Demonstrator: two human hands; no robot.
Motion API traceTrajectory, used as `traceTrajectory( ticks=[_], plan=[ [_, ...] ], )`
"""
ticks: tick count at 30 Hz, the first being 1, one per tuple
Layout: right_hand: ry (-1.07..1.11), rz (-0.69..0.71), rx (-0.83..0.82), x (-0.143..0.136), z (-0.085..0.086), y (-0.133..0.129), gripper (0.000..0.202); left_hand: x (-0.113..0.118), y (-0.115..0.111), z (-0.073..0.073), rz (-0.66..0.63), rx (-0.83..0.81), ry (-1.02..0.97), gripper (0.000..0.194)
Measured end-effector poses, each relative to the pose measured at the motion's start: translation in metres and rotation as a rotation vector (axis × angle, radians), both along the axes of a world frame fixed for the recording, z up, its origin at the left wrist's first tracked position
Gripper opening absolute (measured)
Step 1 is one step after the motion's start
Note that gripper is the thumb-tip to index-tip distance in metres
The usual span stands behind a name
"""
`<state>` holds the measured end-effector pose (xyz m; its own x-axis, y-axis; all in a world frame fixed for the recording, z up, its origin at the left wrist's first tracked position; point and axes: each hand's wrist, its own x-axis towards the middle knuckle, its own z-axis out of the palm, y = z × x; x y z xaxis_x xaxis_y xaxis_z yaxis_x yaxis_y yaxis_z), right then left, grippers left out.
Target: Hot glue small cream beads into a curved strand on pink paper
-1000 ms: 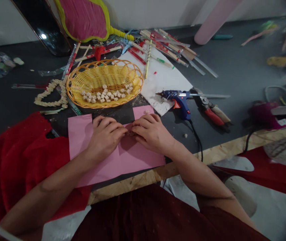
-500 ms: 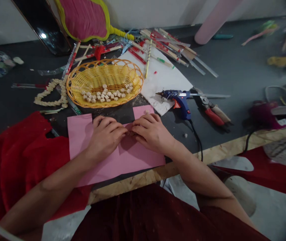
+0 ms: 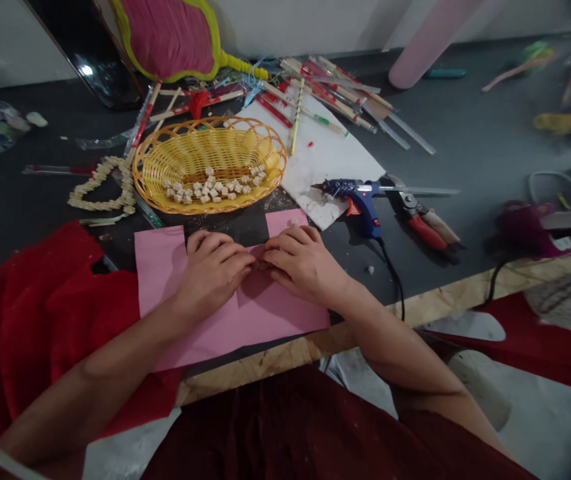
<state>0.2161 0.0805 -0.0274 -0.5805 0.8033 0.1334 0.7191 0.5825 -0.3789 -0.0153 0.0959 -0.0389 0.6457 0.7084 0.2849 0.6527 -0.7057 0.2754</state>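
Over a cut sheet of pink paper (image 3: 205, 337), my left hand (image 3: 216, 270) and my right hand (image 3: 305, 263) meet with curled fingers. Between their fingertips they pinch a small brownish piece (image 3: 262, 265), mostly covered, so its kind does not show. A pale little cube (image 3: 293, 223) lies on the paper behind my right hand. Just beyond both hands stands a yellow woven basket (image 3: 165, 143) holding several small pale cubes (image 3: 210, 190). To the right, a blue hot glue gun (image 3: 365, 207) with a clear glue stick rests on its side.
Red-handled pliers (image 3: 423, 223) lie right of the glue gun, whose cord (image 3: 396, 280) drops over the table edge. Red cloth (image 3: 40, 300) covers the left front. A heart-shaped wreath of pale pieces (image 3: 78, 195), wrapped sticks (image 3: 335, 93) and a white board (image 3: 335, 153) lie around the basket.
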Motion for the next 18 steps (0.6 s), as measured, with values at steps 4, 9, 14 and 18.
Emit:
traceTrajectory(
  ticks=[4,9,14,18],
  plan=[
    [0.000,0.002,0.007,0.0005,0.0000,0.0000,0.014,-0.0006,0.0000,-0.0016,0.003,-0.020,-0.005,0.020],
    [0.007,0.005,0.009,0.0008,-0.0005,0.0004,0.014,-0.0007,-0.0004,-0.0013,0.012,-0.038,-0.014,0.021],
    [0.008,0.005,0.002,0.0006,-0.0007,0.0007,0.013,-0.0019,-0.0004,-0.0011,0.009,-0.017,0.007,0.021],
    [0.010,0.005,0.003,0.0008,-0.0006,0.0007,0.014,-0.0026,-0.0005,-0.0007,-0.004,-0.034,0.014,0.021]
  ],
)
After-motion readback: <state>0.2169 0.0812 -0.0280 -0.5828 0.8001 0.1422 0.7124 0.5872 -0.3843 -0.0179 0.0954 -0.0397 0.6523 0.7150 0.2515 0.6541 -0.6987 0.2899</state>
